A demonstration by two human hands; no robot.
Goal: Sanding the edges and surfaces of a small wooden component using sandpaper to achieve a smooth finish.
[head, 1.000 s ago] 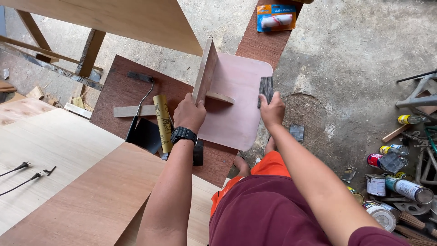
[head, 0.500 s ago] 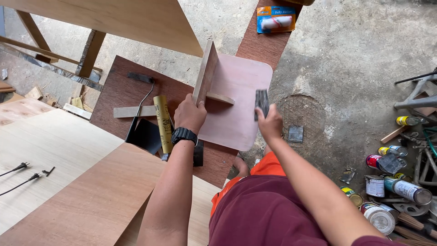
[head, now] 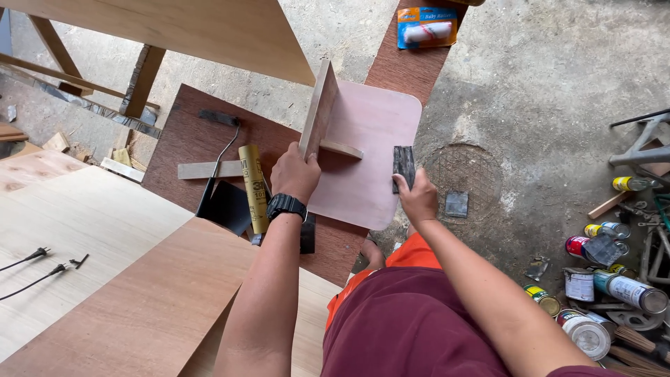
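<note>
Currently the left hand point(head: 294, 173) clamps its fingers on the upright plywood divider point(head: 318, 108) of a pale pink rounded panel point(head: 366, 160), while the right hand point(head: 417, 199) pinches a dark sandpaper strip point(head: 403, 165) against the panel face beyond its fingertips: sanding under way, judged to need steady strokes.

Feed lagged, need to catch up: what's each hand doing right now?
Left hand: closed on the upright wooden board.
Right hand: closed on the dark sandpaper piece, pressed on the pinkish plywood panel.
</note>
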